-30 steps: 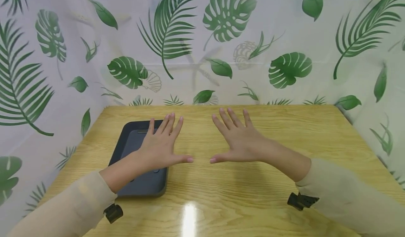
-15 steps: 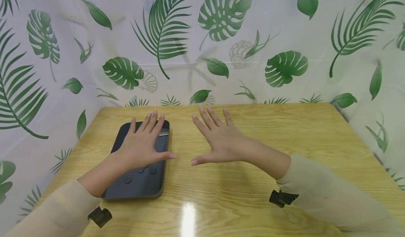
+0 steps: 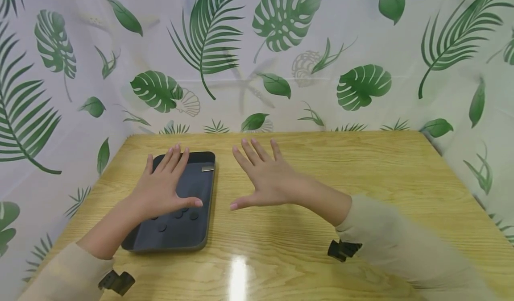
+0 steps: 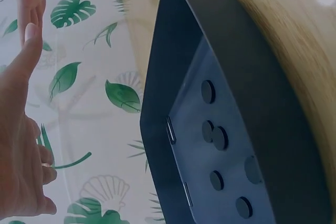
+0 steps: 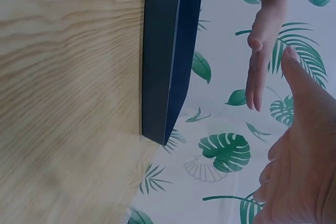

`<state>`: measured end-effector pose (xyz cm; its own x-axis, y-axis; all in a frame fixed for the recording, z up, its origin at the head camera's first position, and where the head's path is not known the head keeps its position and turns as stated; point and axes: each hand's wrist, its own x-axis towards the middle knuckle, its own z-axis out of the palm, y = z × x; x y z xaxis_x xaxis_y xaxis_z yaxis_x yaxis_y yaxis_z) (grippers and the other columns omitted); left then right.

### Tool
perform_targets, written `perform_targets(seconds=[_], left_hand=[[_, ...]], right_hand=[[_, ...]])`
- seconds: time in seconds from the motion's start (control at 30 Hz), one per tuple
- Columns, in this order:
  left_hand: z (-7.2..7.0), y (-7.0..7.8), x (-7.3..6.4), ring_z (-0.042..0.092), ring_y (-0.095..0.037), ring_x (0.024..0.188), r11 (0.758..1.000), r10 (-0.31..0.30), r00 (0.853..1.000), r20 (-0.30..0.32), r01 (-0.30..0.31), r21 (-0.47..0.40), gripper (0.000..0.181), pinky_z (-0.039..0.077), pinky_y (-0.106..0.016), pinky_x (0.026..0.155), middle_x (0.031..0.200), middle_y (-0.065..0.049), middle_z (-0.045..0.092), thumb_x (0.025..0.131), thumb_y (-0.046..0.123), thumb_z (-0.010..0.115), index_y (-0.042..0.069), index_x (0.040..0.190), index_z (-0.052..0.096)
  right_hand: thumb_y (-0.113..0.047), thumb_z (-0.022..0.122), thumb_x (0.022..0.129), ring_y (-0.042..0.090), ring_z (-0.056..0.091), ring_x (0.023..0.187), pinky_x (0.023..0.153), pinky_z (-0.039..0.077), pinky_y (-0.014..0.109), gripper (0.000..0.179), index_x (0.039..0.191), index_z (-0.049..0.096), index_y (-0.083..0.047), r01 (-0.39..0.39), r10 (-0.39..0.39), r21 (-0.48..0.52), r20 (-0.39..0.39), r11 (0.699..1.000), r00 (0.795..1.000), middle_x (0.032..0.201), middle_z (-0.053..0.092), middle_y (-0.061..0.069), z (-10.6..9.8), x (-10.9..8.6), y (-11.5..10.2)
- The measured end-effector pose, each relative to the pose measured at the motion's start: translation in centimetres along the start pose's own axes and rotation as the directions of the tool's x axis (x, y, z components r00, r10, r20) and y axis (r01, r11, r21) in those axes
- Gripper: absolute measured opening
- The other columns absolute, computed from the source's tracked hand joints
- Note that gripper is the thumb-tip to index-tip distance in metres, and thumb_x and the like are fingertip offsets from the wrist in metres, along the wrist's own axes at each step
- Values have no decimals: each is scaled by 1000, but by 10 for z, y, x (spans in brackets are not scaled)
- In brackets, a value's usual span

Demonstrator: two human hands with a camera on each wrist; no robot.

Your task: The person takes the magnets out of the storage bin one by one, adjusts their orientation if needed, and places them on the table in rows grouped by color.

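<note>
My left hand (image 3: 158,191) hovers over a dark grey rectangular tray (image 3: 209,202), its fingers spread and thumb pointing right. It covers part of the tray's inside. Several dark round discs (image 4: 220,138) lie flat on the tray floor. Two small shiny metal pieces (image 4: 170,130) show along the tray's far end in the left wrist view. My right hand (image 3: 267,180) is held above the table to the right of the tray, fingers spread, thumb towards the left hand. Neither hand holds anything. In the right wrist view, both the right hand (image 5: 302,156) and left hand (image 5: 268,40) appear.
The tray stands on a light wood-grain table (image 3: 341,167), at its left side. A white curtain (image 3: 249,46) printed with green leaves surrounds the back and sides. Black wrist cameras (image 3: 116,283) are strapped on both beige sleeves. A bright reflection lies on the front of the table.
Both hands have drifted left in the head view, the left one further over the tray, uncovering its right side and discs. The view has shifted slightly. Fingers have stayed spread.
</note>
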<state>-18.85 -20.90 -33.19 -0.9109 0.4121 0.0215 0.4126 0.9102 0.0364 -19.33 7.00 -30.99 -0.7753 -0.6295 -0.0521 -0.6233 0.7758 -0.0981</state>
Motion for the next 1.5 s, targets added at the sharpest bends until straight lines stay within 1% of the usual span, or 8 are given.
perform_targets(seconds=[0.2, 0.37, 0.63, 0.87, 0.93, 1.17, 1.37, 1.5], left_hand=[[5, -9, -9, 2, -33, 146, 1000, 10, 1000, 8, -9, -26, 121, -3, -67, 108, 158, -17, -3, 72, 78, 55, 7, 152, 0], [11, -17, -17, 1, -34, 146, 999, -3, 999, 32, 5, -54, 121, -4, -66, 109, 158, -17, -4, 73, 77, 55, 7, 152, -2], [16, -31, -33, 3, -37, 145, 994, -20, 997, 68, 27, -107, 126, -5, -67, 108, 158, -18, -3, 69, 72, 64, 7, 152, -5], [22, -42, -39, 5, -38, 144, 994, -7, 997, 72, 15, -113, 124, -5, -68, 107, 158, -20, -2, 70, 67, 68, 5, 152, -2], [25, -46, -40, 6, -39, 144, 993, 9, 997, 70, 0, -122, 124, -5, -68, 108, 158, -20, -1, 70, 65, 70, 5, 152, -1], [36, -61, -47, 11, -40, 143, 973, 119, 992, 34, -110, -203, 128, -3, -66, 109, 157, -22, 4, 63, 58, 78, 13, 153, -2], [41, -70, -54, 10, -40, 143, 965, 154, 988, 15, -147, -216, 128, 2, -67, 109, 157, -22, 4, 64, 69, 71, 14, 153, -3], [46, -73, -60, 9, -40, 143, 957, 158, 987, 13, -150, -250, 126, 2, -68, 108, 157, -22, 3, 65, 71, 67, 15, 153, -4]], right_hand=[[-84, 41, 75, 26, -16, 143, 110, -12, 60, 116, 152, -6, -13, -2, 1, 38, 14, 999, 1000, 157, -14, 10, 4, 4, -11], [-85, 38, 75, 23, -18, 143, 111, -13, 59, 118, 151, -6, -7, -9, 7, 77, 22, 997, 1000, 156, -16, 10, 13, 7, -20], [-85, 39, 74, 24, -24, 140, 111, -14, 58, 121, 150, -7, -2, 0, 0, 112, 7, 994, 1000, 154, -21, 14, 28, 11, -36], [-82, 40, 77, 25, -30, 137, 115, -9, 47, 120, 147, -14, -2, -3, 0, 189, 17, 982, 1000, 150, -29, 16, 39, 17, -47], [-83, 40, 77, 27, -28, 138, 116, -8, 46, 120, 148, -12, -1, -2, 0, 179, 14, 984, 1000, 151, -27, 17, 42, 18, -52], [-88, 39, 71, 30, -23, 140, 116, -6, 48, 126, 150, -3, 1, -4, 4, 100, 0, 995, 1000, 153, -20, 20, 54, 21, -65], [-88, 39, 71, 31, -21, 140, 117, 0, 45, 125, 150, 0, 2, 0, 0, 102, 0, 995, 1000, 153, -17, 20, 64, 25, -65], [-87, 39, 72, 33, -19, 141, 117, 1, 46, 125, 149, 3, 4, -1, 1, 94, 1, 996, 1000, 153, -14, 22, 69, 24, -64]])
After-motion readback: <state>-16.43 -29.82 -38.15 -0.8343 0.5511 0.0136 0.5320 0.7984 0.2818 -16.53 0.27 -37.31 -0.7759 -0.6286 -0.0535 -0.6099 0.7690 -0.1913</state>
